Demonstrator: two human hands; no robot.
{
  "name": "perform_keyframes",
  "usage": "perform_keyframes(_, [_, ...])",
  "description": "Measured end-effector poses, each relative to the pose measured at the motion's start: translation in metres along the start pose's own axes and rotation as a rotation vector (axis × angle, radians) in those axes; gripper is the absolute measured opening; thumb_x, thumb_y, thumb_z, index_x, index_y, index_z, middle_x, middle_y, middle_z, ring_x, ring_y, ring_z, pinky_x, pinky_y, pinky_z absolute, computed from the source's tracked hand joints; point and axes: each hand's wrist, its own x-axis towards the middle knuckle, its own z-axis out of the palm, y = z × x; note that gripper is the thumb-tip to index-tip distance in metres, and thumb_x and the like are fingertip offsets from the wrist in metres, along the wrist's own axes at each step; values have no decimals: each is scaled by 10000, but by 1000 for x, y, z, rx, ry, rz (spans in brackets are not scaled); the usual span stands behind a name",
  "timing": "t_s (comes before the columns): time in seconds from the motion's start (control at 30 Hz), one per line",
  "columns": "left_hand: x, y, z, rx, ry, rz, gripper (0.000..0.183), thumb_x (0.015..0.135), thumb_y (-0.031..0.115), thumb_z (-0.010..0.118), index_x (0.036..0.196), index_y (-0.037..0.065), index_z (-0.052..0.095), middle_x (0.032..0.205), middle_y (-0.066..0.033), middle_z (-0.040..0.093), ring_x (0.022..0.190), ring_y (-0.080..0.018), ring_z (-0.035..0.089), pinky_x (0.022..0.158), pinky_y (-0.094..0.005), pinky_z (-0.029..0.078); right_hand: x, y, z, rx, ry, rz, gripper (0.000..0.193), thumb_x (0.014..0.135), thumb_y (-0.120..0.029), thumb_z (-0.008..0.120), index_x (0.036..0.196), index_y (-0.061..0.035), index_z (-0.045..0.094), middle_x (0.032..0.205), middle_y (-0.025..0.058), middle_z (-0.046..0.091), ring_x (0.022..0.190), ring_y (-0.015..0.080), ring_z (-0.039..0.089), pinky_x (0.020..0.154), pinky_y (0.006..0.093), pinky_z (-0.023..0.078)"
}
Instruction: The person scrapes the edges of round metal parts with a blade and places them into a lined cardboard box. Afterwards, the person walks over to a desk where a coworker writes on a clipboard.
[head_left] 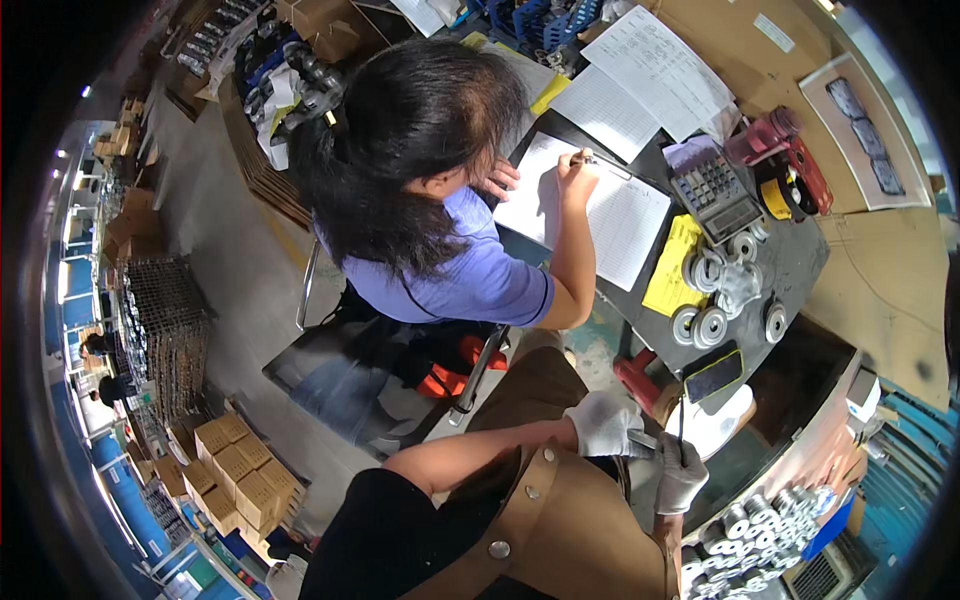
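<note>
My left hand (603,424), in a white-grey glove, is closed on a short grey metal piece (642,440) that points toward my other hand. Beside it my right hand (681,478), gloved too, is closed around a thin dark rod (682,418) that stands up from its fingers. Whether the rod and the metal piece are one tool, I cannot tell. Both hands are in front of my brown apron (570,520). Just beyond them, a dark phone (714,374) lies at the near corner of the black table (650,325).
A seated co-worker (450,250) writes on a gridded sheet (625,230). Grey metal wheels (710,327), a yellow sheet (672,270), a calculator (715,195) and a pink bottle (765,138) are on the table. Several metal parts (760,530) are heaped at lower right. Cartons (240,470) stand left.
</note>
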Motion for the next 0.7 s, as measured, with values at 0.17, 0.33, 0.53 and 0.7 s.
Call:
perform_keyframes(0.17, [31,7,-30,-218,-294,4,271,904,159,404,967,-87,497,958,-267,506,959,-508,549,897,-662,406,20,-27,9,93,53,175,133,853,-76,656,882,51,676,740,40,650,652,78,562,602,225,463])
perform_keyframes(0.33, [53,45,-66,49,-282,-22,351,841,317,523,860,-31,566,865,-209,562,828,-422,590,798,-533,467,37,-51,15,-45,61,210,181,878,-134,646,860,46,663,680,-6,593,614,61,475,557,223,395])
perform_keyframes(0.53, [76,64,-90,442,-185,-17,443,707,514,671,694,73,637,723,-104,611,686,-319,612,620,-400,486,60,-72,19,-51,41,321,129,858,-109,657,841,17,678,701,30,642,647,83,548,610,243,446])
perform_keyframes(0.7, [91,73,-110,392,-199,-102,430,712,515,668,697,86,630,725,-111,610,685,-340,606,606,-411,472,80,-87,24,-82,20,344,153,865,-130,658,851,22,675,714,31,643,659,84,550,621,240,445])
